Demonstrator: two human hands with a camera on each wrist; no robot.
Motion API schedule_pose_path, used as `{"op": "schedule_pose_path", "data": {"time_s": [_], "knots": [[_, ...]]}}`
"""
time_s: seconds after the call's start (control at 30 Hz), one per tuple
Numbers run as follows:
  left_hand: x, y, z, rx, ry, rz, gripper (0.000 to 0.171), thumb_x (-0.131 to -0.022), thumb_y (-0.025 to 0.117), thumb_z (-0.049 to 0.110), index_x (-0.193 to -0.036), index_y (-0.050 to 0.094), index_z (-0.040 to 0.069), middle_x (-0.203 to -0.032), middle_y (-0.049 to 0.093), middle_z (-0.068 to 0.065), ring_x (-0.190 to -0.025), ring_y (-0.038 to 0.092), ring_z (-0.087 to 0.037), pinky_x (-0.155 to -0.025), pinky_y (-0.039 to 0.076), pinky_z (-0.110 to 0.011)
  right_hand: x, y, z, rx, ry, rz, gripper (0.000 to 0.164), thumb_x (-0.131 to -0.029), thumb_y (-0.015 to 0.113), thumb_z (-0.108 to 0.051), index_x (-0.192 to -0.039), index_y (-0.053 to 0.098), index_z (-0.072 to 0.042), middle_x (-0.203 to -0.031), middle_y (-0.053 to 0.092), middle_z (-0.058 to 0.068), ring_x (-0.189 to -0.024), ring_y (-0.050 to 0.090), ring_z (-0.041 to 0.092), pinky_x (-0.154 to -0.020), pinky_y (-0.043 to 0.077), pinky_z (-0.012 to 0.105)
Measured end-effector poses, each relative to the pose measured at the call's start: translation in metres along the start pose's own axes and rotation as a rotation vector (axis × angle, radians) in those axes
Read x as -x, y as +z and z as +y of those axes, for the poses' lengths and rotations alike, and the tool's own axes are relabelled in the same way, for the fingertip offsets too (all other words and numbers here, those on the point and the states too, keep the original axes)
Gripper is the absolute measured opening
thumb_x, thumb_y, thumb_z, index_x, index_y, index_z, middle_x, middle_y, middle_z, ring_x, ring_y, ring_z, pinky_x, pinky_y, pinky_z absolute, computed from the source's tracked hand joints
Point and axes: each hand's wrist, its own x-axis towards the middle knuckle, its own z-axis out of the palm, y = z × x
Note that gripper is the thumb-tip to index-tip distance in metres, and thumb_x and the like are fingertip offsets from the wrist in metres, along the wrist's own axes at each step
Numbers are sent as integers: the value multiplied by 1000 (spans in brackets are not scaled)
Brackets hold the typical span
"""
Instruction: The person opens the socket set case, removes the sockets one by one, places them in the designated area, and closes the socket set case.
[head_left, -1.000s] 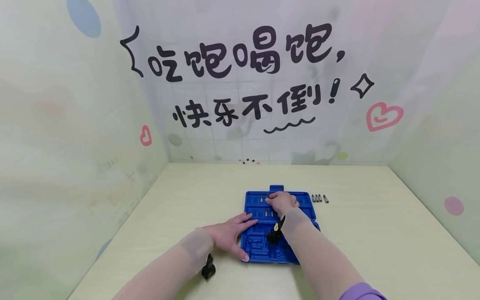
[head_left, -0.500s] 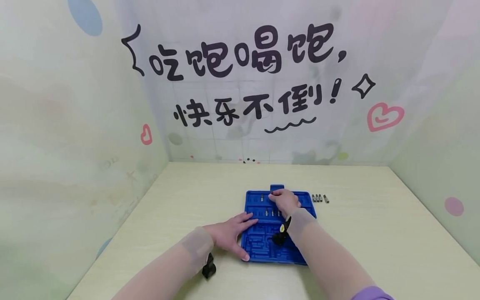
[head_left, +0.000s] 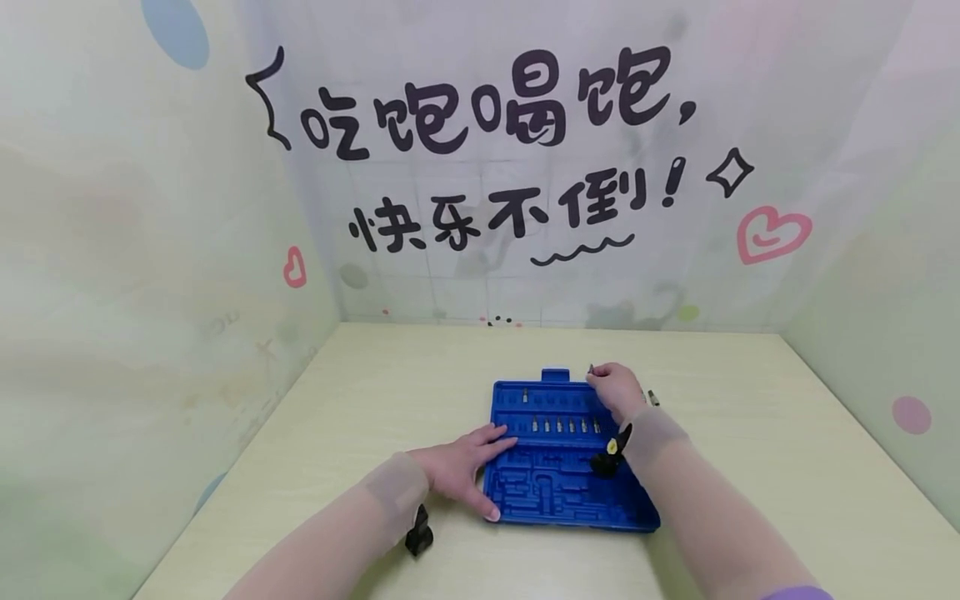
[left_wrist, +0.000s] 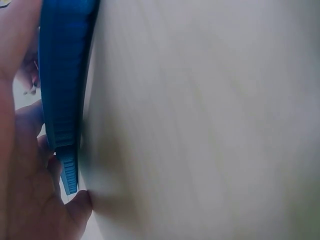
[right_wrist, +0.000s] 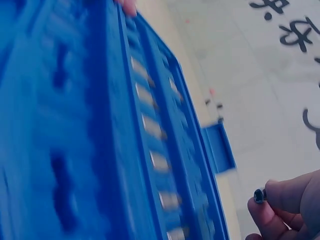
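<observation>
A left hand (head_left: 453, 472) lies spread, its fingers clasping nothing, along the left edge of an open blue case (head_left: 570, 510) on the counter (head_left: 360, 375). Near the case's far edge, the right hand (head_left: 618, 390) pinches a small metal bit (right_wrist: 259, 195), likely light, hard and slick, best taken by its sides.

Open blue case (head_left: 561, 505), apparently metal bit (right_wrist: 259, 195)

The case (head_left: 570, 512) looks like moulded plastic, with a faint sheen inside and ribbing along its outer side. The bits (head_left: 558, 426) look like shiny metal. The tabletop (head_left: 337, 375) has a smooth, matt, wood-grain finish; the sleeve (head_left: 797, 593) appears to be cloth.
</observation>
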Motion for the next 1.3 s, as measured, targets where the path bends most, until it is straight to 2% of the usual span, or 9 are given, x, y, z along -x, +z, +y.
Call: {"op": "schedule_pose_path", "data": {"time_s": [0.2, 0.37, 0.43, 0.67, 0.97, 1.3], "knots": [[0, 1, 0, 3, -5, -1, 106, -71, 75, 62, -155, 17, 34, -161, 4, 6, -147, 3, -21, -113, 22, -50, -2, -25, 14, 21, 23, 68, 39, -101, 49, -13, -133, 50, 9, -137, 46, 29, -124, 45, 42, -101, 39, 52], [1, -1, 1, 16, 0, -1, 106, -71, 77, 60, -155, 18, 32, -161, 4, 5, -147, 2, -21, -113, 21, -49, -1, -49, 26, 74, 58, 106, 40, -100, 49, -16, -132, 51, 8, -134, 49, 29, -116, 50, 41, -91, 45, 48], [1, -1, 1, 16, 1, -3, 107, -71, 77, 60, -155, 17, 32, -161, 4, 5, -147, 2, -21, -113, 20, -49, -1, -59, 32, 121, 73, 113, 41, -100, 49, -18, -132, 51, 8, -132, 50, 29, -115, 51, 42, -87, 46, 48], [-1, 0, -1, 11, 0, -2, 107, -71, 76, 60, -155, 16, 33, -161, 3, 6, -147, 2, -21, -113, 21, -50, 1, -88, 51, 311, 89, 96, 42, -99, 46, -20, -127, 54, 11, -129, 52, 31, -115, 50, 47, -93, 43, 52], [-1, 1, -3, 8, 7, -11, 107, -71, 76, 61, -155, 15, 32, -162, 2, 6, -147, 1, -22, -113, 20, -51, 3, -85, 61, 272, 150, 63, 39, -96, 50, -19, -120, 58, 10, -124, 54, 30, -112, 51, 45, -97, 40, 51], [-1, 2, -3, 11, -2, 3, 107, -70, 76, 62, -155, 16, 34, -161, 3, 7, -147, 2, -21, -113, 21, -51, 6, -80, 55, 335, 125, 65, 37, -95, 52, -18, -116, 61, 12, -121, 56, 32, -107, 54, 46, -91, 45, 51]]}}
